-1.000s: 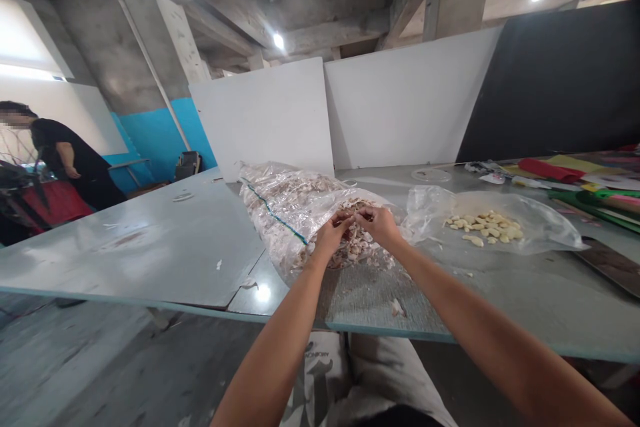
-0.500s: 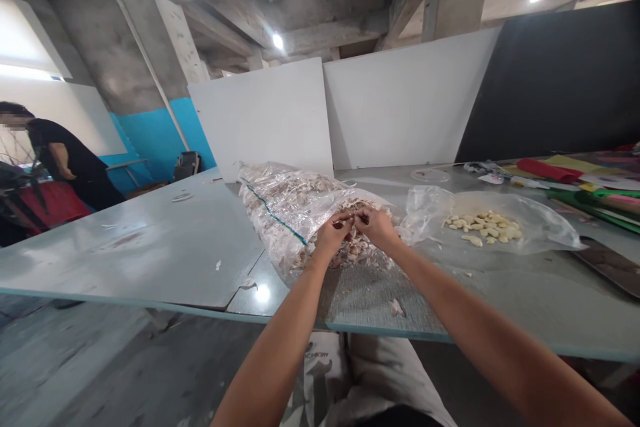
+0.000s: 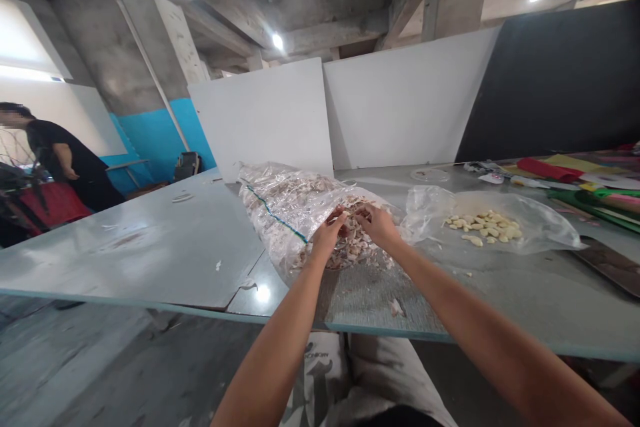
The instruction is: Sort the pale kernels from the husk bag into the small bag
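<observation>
A large clear plastic bag full of papery garlic skins lies on the table, its mouth toward me. At that mouth both hands work over a heap of loose garlic skins. My left hand is closed, with a small pale piece, seemingly a garlic clove, at its fingertips. Close by on the right, my right hand has its fingers curled down among the skins; whatever they pinch is hidden. Peeled garlic cloves rest on a clear plastic sheet or bag to the right.
The grey table carries scattered skin scraps. A dark tray-like object lies at the right edge, near coloured sheets and rolls. White panels stand behind. At far left a person in dark clothes leans forward.
My hands have parted slightly from their fingertip contact. The right hand's fingers have dipped into the skins, and a pale piece now shows at the left fingertips.
</observation>
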The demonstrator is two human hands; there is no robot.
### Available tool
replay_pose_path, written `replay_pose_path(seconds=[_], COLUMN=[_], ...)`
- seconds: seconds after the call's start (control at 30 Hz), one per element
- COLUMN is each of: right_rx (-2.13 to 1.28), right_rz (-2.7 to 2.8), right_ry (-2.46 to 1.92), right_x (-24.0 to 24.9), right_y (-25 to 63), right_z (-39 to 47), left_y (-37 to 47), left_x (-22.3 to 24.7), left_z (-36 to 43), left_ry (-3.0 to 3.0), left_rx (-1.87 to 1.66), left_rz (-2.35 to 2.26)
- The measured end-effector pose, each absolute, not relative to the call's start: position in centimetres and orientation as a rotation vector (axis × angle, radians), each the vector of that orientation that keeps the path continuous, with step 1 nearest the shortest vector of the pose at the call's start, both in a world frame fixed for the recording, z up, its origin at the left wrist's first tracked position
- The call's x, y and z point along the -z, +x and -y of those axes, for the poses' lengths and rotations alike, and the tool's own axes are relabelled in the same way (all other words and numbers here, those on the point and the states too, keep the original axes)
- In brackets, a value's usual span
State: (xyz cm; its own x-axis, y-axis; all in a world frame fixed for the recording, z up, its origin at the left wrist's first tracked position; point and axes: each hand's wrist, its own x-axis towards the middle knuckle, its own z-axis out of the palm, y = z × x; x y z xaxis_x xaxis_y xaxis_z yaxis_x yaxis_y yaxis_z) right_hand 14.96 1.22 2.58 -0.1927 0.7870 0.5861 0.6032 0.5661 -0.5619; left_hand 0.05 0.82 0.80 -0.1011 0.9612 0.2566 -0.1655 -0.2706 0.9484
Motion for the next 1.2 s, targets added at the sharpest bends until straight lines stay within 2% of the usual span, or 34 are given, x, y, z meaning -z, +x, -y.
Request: replay_pose_path(seconds=[0.6,0.83,1.2], right_rx=[-0.640,-0.562,-0.448], right_rz=[1.765,1.811,1.845], right_ry=[-0.993,-0.971,-1.032], right_x=[-3.2,-2.7,-2.4], right_y=[14.7,14.7,14.9], right_z=[-0.4,-1.0,-1.4], left_y=[0.1,0.2,0.0], left_x=[-1.2,-1.2,-1.6], left_z=[-0.2,-0.2,0.4], left_ry=[1.399,1.401,1.615], left_rx=[-1.429,-1.430,-1.473], left_rz=[-1.049,-0.991,-1.203])
